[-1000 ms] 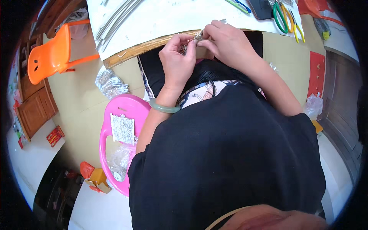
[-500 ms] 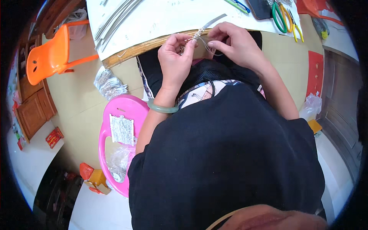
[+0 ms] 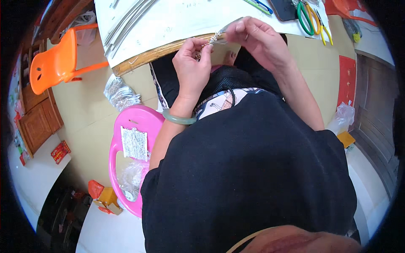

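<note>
Just over the near edge of the table, my left hand is closed in a pinch on a small beaded wire piece. Clear and silvery beads cluster along it, and darker brownish ones show by the left fingers. From its upper end a bundle of grey wires slants up to the right. My right hand is beside that end, its fingers bent together around a thin wire; the fingertips are smeared by motion, and the wire between them is mostly hidden. A pale green bangle circles my left wrist.
Grey wire strips lie on the table's left; pens, a dark flat device and pliers lie right. An orange chair stands left. A pink stool nearer me holds a white beaded card.
My right hand has risen and turned, its fingers now higher beside the wires. The thin wire loop below it no longer shows. My left hand has barely shifted and keeps its pinch.
</note>
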Motion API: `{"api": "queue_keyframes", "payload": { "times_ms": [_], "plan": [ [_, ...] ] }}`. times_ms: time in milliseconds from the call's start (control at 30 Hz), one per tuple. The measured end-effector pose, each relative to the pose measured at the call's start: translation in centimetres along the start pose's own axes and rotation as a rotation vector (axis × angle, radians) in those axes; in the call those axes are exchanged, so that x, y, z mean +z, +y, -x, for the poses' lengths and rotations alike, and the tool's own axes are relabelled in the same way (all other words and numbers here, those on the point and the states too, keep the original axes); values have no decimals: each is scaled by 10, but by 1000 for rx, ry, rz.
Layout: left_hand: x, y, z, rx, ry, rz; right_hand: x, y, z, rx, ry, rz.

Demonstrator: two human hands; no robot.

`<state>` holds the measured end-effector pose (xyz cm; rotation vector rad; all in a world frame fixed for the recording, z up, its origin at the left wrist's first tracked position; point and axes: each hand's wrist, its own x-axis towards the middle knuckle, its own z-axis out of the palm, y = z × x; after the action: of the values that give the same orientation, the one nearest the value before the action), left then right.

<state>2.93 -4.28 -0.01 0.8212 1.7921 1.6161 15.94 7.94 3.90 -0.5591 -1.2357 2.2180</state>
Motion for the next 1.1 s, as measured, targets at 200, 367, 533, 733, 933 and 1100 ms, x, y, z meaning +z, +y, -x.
{"api": "queue_keyframes", "payload": {
  "times_ms": [200, 367, 533, 733, 933, 1100],
  "plan": [
    [0, -4, -3, -47, 2, 98, 5, -3, 16, 0, -337, 195],
    [3, -6, -2, -62, -13, 85, -5, -4, 11, -149, -543, 70],
    [7, -5, -2, -73, -36, 77, -6, -13, 16, -224, -771, -298],
    [-6, -2, 0, -91, -110, -174, -35, -40, 19, -137, -502, 253],
    [-14, 14, -1, -502, -269, 570, -61, -55, 34, -228, -164, 128],
    [-11, 17, -4, -525, -315, 705, -88, -42, 34, -216, -139, -159]
  ]
}}
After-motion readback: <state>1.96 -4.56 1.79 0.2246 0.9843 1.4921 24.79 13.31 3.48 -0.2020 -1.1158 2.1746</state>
